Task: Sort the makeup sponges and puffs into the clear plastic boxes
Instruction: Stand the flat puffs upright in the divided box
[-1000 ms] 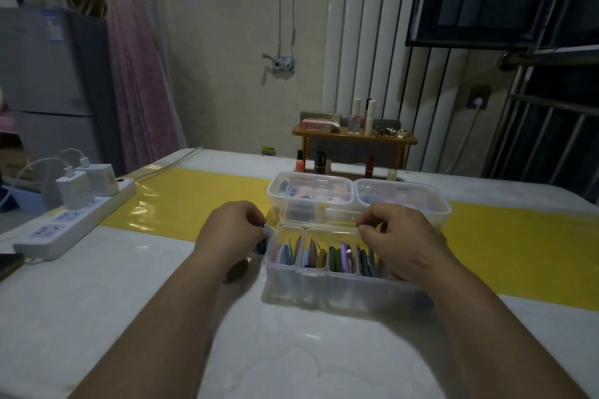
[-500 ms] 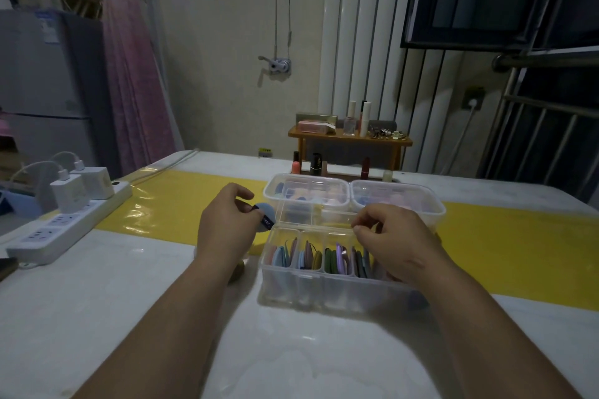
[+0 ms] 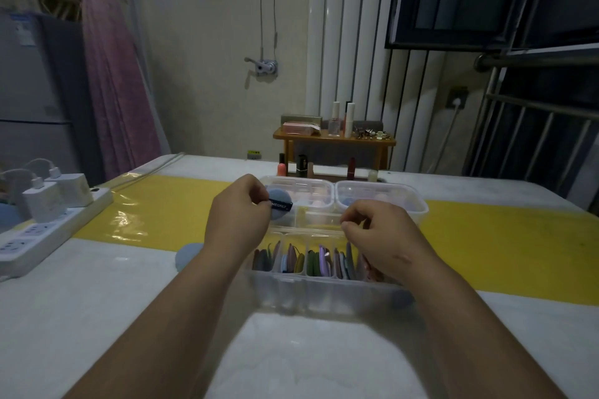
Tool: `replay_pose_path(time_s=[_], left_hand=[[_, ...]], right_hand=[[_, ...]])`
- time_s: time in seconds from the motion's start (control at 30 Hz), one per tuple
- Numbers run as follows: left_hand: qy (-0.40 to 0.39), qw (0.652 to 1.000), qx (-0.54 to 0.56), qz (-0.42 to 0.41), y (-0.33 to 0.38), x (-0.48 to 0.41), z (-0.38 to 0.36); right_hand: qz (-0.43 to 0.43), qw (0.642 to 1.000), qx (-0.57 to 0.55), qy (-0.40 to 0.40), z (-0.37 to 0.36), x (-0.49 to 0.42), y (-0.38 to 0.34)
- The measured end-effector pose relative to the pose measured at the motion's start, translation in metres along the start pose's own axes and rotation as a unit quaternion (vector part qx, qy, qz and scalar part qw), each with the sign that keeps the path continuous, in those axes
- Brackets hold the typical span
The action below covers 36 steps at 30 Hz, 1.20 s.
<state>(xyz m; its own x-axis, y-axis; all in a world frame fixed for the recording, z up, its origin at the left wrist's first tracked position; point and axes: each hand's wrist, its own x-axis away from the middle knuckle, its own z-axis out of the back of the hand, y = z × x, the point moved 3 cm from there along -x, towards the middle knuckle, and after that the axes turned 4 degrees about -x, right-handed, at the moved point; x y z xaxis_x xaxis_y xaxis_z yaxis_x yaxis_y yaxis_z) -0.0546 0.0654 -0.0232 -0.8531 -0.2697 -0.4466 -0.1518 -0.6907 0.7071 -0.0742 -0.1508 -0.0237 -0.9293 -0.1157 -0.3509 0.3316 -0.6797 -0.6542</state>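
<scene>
At the centre of the frame, your left hand (image 3: 238,214) pinches a round pale-blue powder puff (image 3: 279,204) with a dark ribbon band across it, thumb against fingertips, and holds it in the air at the near-left corner of the rear left clear plastic box (image 3: 301,183). That box and the rear right clear plastic box (image 3: 389,191) beside it already hold pale sponges. Just below them in the frame, the long clear divided box (image 3: 324,295) carries flat coloured puffs standing on edge in its compartments.

Your right hand (image 3: 376,236) hovers at the far rim of the divided box with its fingers curled and thumb meeting forefinger. Whether it pinches the rim, something small, or nothing, I cannot tell.

Watch the grip: you hold the puff only by one edge near the ribbon, so a loosened pinch would likely drop it on the yellow strip (image 3: 162,204) or into the wrong box. Your right wrist lies low over the standing puffs and could tip them across their dividers. A second blue puff (image 3: 188,256) lies on the white table (image 3: 97,317), half hidden by your left forearm, where a sweep of the arm could push it away or you could overlook it.
</scene>
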Motion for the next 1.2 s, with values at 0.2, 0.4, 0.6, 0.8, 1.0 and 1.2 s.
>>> replay_pose_path(time_s=[0.2, 0.4, 0.6, 0.8, 1.0, 1.2], left_hand=[[-0.066, 0.997, 0.04, 0.007, 0.01, 0.001, -0.013], [-0.128, 0.983, 0.13, 0.033, 0.032, 0.01, -0.027], [-0.188, 0.968, 0.157, 0.043, 0.04, 0.017, -0.041], [-0.191, 0.971, 0.145, 0.005, 0.04, 0.02, -0.038], [-0.093, 0.982, 0.162, 0.017, 0.017, 0.009, -0.017], [-0.078, 0.99, 0.066, 0.101, -0.014, -0.001, -0.008]], right_hand=[[0.0, 0.999, -0.026, 0.018, 0.002, -0.002, 0.002], [-0.006, 0.997, -0.073, 0.032, 0.003, -0.005, 0.006], [0.007, 0.995, -0.085, 0.06, 0.007, -0.006, 0.006], [0.018, 0.995, -0.086, 0.051, 0.007, -0.006, 0.003], [0.0, 0.991, -0.091, 0.103, 0.018, -0.006, 0.006], [-0.015, 0.987, -0.095, 0.126, 0.025, -0.006, 0.011]])
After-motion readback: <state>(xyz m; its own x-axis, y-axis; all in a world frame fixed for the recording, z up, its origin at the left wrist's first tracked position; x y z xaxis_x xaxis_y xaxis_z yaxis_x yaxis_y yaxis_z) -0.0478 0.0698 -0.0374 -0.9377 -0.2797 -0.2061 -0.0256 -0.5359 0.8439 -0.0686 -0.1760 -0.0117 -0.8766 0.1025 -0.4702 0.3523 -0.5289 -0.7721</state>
